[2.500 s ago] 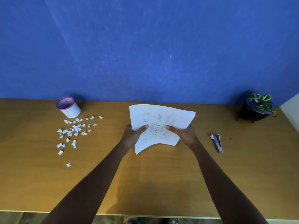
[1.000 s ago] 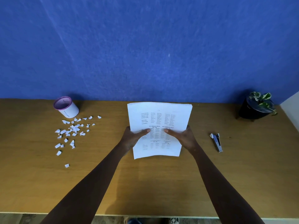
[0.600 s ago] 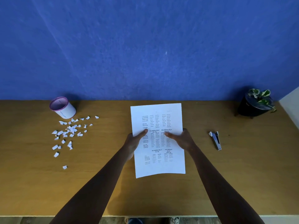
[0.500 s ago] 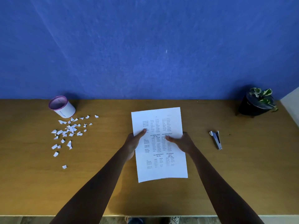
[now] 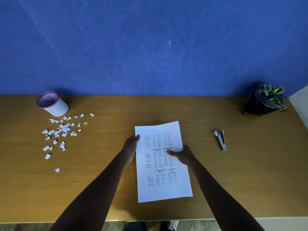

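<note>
The blue wall [image 5: 150,47] fills my feed behind the desk [image 5: 250,172], a wide wooden top that spans the whole view. The paper [image 5: 163,189], covered in small print, sits at the desk's middle with its long side running from the desk's back toward its front. It is slightly skewed to the front edge, and its near end stops short of that edge. I cannot tell whether its far end lies flat on the desk or is lifted a little.

Both arms reach in over the desk's front edge. The left hand [image 5: 130,147] holds the paper's left edge, thumb tip on top; its other fingers are hidden, so I cannot tell how they lie. The right hand [image 5: 183,155] grips the right edge with the thumb laid across the print, fingers tucked out of sight under the paper.

A plant [image 5: 263,102] in a dark pot stands at the desk's back right corner. A white cup [image 5: 53,104] with a pink rim is at the desk's back left, leaning as I see it. Paper scraps [image 5: 61,130] are scattered on the desk's left side, just in front of the cup. 1 stapler [image 5: 220,140] lies on the desk's right half, well apart from the right hand.
</note>
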{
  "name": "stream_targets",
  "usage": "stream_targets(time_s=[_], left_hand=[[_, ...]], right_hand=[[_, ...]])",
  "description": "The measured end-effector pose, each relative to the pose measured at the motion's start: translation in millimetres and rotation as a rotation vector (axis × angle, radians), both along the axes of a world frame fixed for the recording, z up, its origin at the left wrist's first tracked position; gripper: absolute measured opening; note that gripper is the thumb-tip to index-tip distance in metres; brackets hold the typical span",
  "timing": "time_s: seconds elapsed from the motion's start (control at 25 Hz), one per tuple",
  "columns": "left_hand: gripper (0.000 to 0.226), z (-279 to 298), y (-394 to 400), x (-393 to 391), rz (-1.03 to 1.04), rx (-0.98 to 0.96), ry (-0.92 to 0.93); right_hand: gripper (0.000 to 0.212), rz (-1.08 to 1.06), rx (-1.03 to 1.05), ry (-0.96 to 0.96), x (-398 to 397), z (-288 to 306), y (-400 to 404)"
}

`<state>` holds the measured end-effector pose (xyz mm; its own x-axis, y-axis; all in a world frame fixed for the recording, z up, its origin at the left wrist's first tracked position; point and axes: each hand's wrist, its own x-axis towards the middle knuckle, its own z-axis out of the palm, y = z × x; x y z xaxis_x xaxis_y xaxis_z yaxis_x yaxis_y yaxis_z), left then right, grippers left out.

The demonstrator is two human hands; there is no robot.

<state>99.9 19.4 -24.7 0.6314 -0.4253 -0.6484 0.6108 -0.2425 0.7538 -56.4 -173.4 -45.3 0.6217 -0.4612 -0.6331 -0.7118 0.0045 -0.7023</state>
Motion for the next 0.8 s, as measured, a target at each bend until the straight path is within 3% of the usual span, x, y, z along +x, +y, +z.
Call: stream_targets(time_s=[0.24, 0.44, 0.56, 0.68, 0.8], left_hand=[[0.033, -14.7, -3.8, 1.6, 0.025, 0.067, 0.018], [0.030, -23.0, -1.7, -0.2, 0.050, 0.072, 0.013], [0.030, -26.4, 1.4, -2.2, 0.047, 0.066, 0.008], [0.032, -29.0, 2.5, -1.6, 0.043, 0.055, 0.009], [0.034, -29.4, 3.2, -1.9, 0.050, 0.045, 0.023]], right_hand=[[0.046, -0.049, -0.054, -0.016, -3.7, -4.5, 1.9], [0.027, -0.289, -0.281, -0.127, -6.4, 9.3, -12.5], [0.035, -0.398, -0.558, -0.154, -21.4, 10.4, -47.5], [0.047, -0.463, -0.795, -0.038, -37.3, 12.2, -85.8], [0.059, -0.459, -0.800, 0.077, -49.4, 11.4, -108.2]])
